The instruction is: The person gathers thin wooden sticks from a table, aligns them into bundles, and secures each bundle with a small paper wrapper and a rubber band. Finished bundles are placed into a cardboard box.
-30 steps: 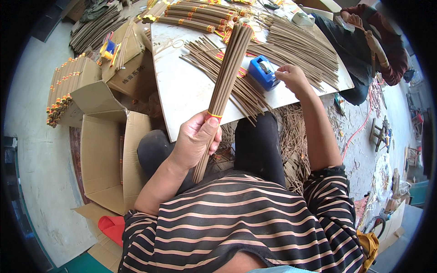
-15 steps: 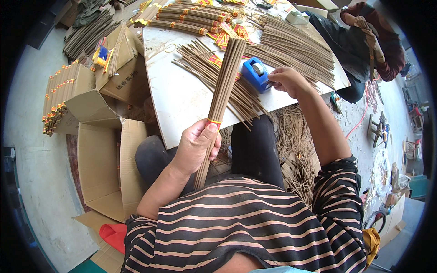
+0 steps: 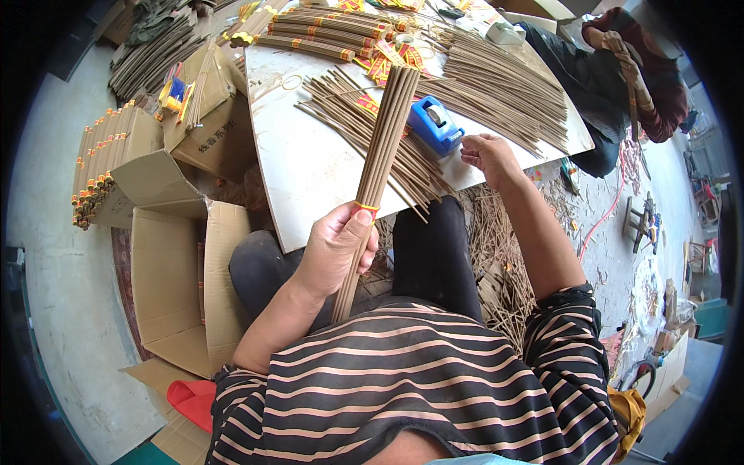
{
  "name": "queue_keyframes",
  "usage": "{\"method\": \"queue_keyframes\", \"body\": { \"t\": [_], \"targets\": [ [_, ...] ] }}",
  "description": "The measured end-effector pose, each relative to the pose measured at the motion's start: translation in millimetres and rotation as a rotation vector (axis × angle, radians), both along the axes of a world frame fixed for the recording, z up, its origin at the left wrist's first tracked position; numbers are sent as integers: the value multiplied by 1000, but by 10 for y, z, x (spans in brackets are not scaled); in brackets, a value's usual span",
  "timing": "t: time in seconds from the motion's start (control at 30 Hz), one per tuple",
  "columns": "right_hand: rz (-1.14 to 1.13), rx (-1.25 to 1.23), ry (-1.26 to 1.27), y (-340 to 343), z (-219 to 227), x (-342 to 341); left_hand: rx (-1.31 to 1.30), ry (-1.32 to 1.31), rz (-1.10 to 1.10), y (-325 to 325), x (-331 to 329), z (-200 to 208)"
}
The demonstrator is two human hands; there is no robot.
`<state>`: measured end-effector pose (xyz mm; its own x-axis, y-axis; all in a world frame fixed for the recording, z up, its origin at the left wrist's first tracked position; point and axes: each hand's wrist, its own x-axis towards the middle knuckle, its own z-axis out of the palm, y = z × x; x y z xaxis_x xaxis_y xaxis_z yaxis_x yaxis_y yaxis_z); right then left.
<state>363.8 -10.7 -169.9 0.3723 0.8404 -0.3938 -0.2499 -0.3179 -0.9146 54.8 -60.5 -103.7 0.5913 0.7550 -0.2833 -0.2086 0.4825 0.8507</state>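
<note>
My left hand (image 3: 332, 246) is closed around a tilted bundle of brown incense sticks (image 3: 385, 136), gripping it at a red and yellow paper band (image 3: 372, 208). The bundle's lower end comes close to my striped top. Just right of a blue tape dispenser (image 3: 435, 124) on the white table, my right hand (image 3: 494, 160) has its thumb and fingers pinched together. Whatever may be between those fingertips is too small to make out. Loose incense sticks (image 3: 341, 112) lie behind and beside the held bundle.
Banded bundles (image 3: 310, 46) and more loose sticks (image 3: 504, 85) cover the far part of the white table (image 3: 298, 167). An open cardboard box (image 3: 174, 287) stands at my left, near stacked bundles (image 3: 101, 167). Across the table at right, another person's hands (image 3: 624, 62) hold sticks.
My right hand has drawn a little right and nearer to me, away from the tape dispenser's edge. The left hand and its bundle have hardly moved.
</note>
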Motion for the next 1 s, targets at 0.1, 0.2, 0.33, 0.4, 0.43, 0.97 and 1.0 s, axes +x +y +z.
{"method": "queue_keyframes", "body": {
  "t": [0.1, 0.2, 0.33, 0.4, 0.43, 0.97, 1.0],
  "targets": [
    [-11, 12, -31, 10, -61, 3, 6, 2, 0, 4, -14, -11],
    [-18, 26, -42, 30, -113, -13, -2, -7, 1, -2, -18, -8],
    [-7, 29, -73, 80, -167, -15, 1, -25, 10, -11, -24, -19],
    [-34, 11, -56, 81, -154, -40, 12, -46, 10, -17, -31, -29],
    [-50, 5, -49, 82, -135, -51, 10, -55, 11, -13, -29, -24],
    [138, 102, 32, -200, 261, -74, -68, -163, 89, -41, -144, 63],
    [179, 123, 47, -294, 408, -177, -66, -178, 85, -29, -149, 59]
  ]
}}
